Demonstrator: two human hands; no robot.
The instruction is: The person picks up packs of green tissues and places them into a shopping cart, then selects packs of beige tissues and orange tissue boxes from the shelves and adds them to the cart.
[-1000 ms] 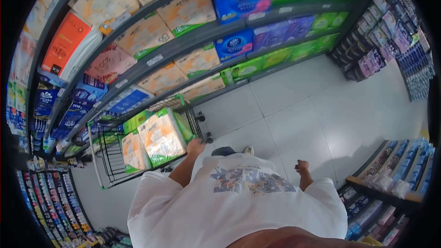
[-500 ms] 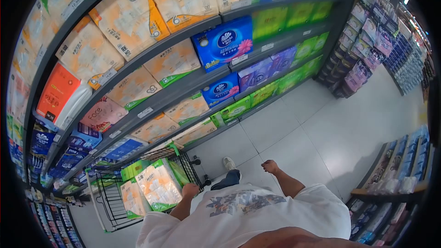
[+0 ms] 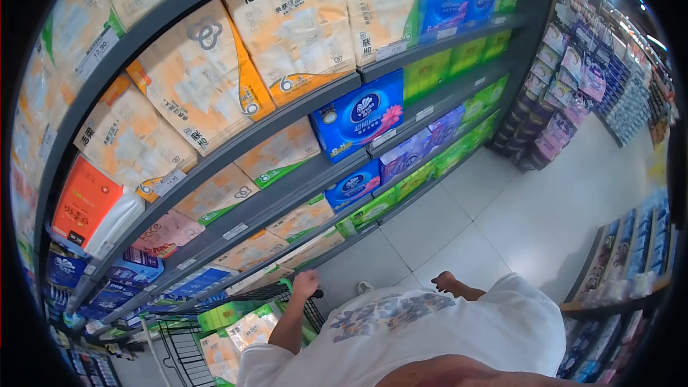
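My left hand [image 3: 306, 284] is raised beside the front corner of a black wire shopping cart [image 3: 183, 350], its fingers curled. I see nothing in it, and whether it touches the cart's rim is hard to tell. Inside the cart lie plastic-wrapped tissue packs [image 3: 251, 330] in orange, white and green, partly hidden by my left arm. On the right, my right hand [image 3: 444, 282] hangs low over the floor, its fingers loosely bent and apart, with nothing in it.
Shelves of tissue packs [image 3: 290, 25] run along the left, with a blue tissue pack [image 3: 365, 113] at a shelf edge. Hanging packets [image 3: 555, 115] stand at the aisle's far end. A low display shelf [image 3: 622, 254] is on the right, beside the tiled floor [image 3: 476, 208].
My left hand has come off the cart's side rim and risen toward its front corner. The cart and my feet sit lower in view; the shelves look nearer. My right hand has shifted slightly.
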